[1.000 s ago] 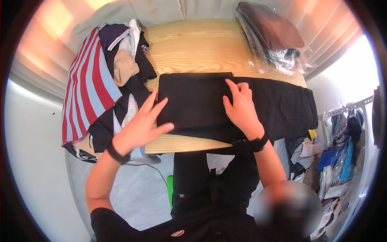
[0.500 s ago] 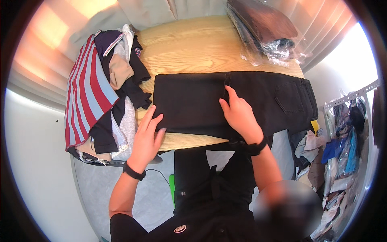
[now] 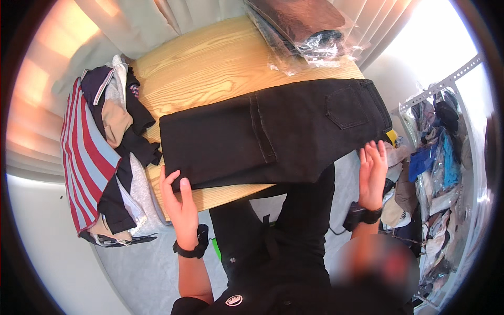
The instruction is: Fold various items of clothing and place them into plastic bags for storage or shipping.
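Note:
Black trousers (image 3: 304, 126) lie on the wooden table, with the legs doubled back so the hem crosses the middle. Their waistband and a back pocket are toward the right, and a yellow tag (image 3: 391, 137) shows by the waist. My left hand (image 3: 179, 202) is at the near left corner of the folded leg, thumb and fingers apart, holding nothing. Beside the near edge at the waist end is my right hand (image 3: 373, 170), its fingers stretched out and nothing in them. Whether its fingertips touch the cloth, I cannot tell.
A heap of clothes (image 3: 113, 147) with a red and blue striped piece fills the table's left end. Plastic-wrapped garments (image 3: 315, 37) lie at the far right of the table (image 3: 199, 63). A metal rack (image 3: 443, 86) with bagged clothes stands to the right.
My right hand has left the hem at the middle and moved right to the waist end. The view has turned, so table and trousers appear tilted and further left.

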Demonstrator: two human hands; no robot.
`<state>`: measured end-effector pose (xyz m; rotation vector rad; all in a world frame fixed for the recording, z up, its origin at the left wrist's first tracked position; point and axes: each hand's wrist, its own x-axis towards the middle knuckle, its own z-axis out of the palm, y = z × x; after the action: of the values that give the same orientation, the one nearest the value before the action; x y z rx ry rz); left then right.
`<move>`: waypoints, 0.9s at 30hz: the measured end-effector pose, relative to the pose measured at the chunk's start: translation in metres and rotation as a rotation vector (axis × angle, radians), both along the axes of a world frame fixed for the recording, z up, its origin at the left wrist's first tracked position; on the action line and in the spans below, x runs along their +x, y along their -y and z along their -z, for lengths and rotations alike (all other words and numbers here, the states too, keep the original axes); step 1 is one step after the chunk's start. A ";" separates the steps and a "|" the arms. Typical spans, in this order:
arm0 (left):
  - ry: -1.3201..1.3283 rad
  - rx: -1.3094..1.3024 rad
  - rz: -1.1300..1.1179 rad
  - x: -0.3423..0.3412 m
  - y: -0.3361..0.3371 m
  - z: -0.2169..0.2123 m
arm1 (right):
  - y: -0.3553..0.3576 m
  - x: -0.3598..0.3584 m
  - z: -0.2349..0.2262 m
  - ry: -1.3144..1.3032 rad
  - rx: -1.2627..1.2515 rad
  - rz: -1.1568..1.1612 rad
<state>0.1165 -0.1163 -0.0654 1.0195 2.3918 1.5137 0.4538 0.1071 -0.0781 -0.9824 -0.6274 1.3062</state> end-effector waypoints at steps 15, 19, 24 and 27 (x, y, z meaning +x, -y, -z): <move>-0.244 -0.145 0.028 -0.008 0.000 -0.001 | -0.053 0.044 -0.012 -0.113 -0.111 -0.377; -0.366 -0.263 0.074 -0.023 0.003 -0.003 | -0.051 0.013 -0.030 -0.100 -0.137 -0.447; -0.369 -0.259 0.109 -0.029 0.007 -0.001 | -0.059 -0.009 -0.012 -0.084 -0.124 -0.396; -0.394 -0.254 0.120 -0.029 0.007 -0.002 | -0.060 -0.007 0.002 -0.021 -0.052 -0.247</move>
<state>0.0871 -0.1233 -0.0630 1.4779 2.6251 1.0091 0.4472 0.1671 -0.0801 -0.9534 -0.7186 1.5553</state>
